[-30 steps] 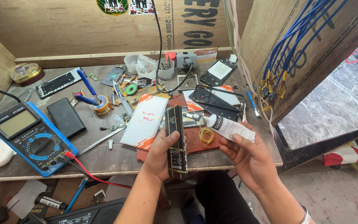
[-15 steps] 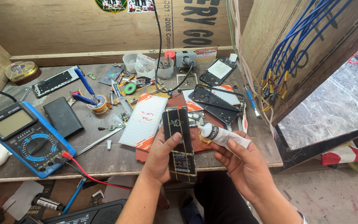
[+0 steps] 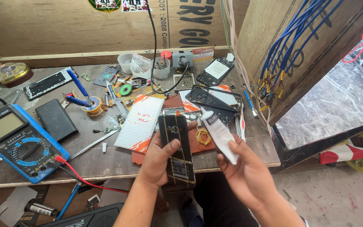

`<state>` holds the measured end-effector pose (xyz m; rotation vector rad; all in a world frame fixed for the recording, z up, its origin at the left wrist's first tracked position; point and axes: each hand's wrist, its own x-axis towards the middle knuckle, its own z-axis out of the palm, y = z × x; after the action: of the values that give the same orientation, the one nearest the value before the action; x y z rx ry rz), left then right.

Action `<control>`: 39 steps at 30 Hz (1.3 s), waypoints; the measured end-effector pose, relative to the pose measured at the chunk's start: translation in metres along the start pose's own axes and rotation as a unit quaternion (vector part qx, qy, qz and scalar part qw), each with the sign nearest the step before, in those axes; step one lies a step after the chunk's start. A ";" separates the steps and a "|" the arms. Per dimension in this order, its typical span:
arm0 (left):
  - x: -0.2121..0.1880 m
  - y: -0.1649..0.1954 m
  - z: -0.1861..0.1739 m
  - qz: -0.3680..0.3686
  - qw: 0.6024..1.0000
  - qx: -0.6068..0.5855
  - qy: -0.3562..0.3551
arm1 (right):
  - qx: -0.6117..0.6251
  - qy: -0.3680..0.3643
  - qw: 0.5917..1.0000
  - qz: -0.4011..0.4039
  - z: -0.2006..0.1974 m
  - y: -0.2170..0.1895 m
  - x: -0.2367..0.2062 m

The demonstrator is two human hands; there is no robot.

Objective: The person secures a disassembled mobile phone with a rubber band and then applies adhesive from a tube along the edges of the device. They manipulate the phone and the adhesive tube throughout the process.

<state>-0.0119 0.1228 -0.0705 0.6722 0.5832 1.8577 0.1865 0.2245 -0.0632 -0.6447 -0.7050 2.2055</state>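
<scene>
Black phone [image 3: 177, 151] with thin gold stripes is held upright at lower centre of frame by left hand [image 3: 158, 162]; fingers wrapped behind it, thumb pressed across its face. White glue tube [image 3: 218, 134] is pinched in right hand [image 3: 244, 172] at lower right of centre, fingers closed on its lower end, nozzle tilted up-left, tip just beside the phone's top right corner. Both are held over the near edge of the wooden surface [image 3: 118, 162]. Blue multimeter [image 3: 15, 143] is seen at left edge, red lead [image 3: 78, 176] running from it. White-and-orange packet [image 3: 139, 122] lies just left of the phone. Opened phone frame [image 3: 215, 98] lies above the tube.
</scene>
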 end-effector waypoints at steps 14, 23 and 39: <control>-0.007 -0.017 -0.036 -0.072 0.995 0.066 -0.019 | -0.272 -0.088 0.941 -0.180 0.000 0.039 -0.007; -0.007 -0.006 -0.020 -0.110 0.980 0.151 -0.061 | -0.325 0.030 0.909 -0.258 -0.044 -0.015 0.007; -0.126 0.007 -0.002 -0.084 0.976 0.200 -0.014 | -0.363 -0.136 0.918 -0.084 0.004 0.032 0.005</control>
<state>0.0214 0.0025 -0.0905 0.8800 0.9808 1.5831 0.1654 0.2078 -0.0820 -0.5930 -1.6981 1.8551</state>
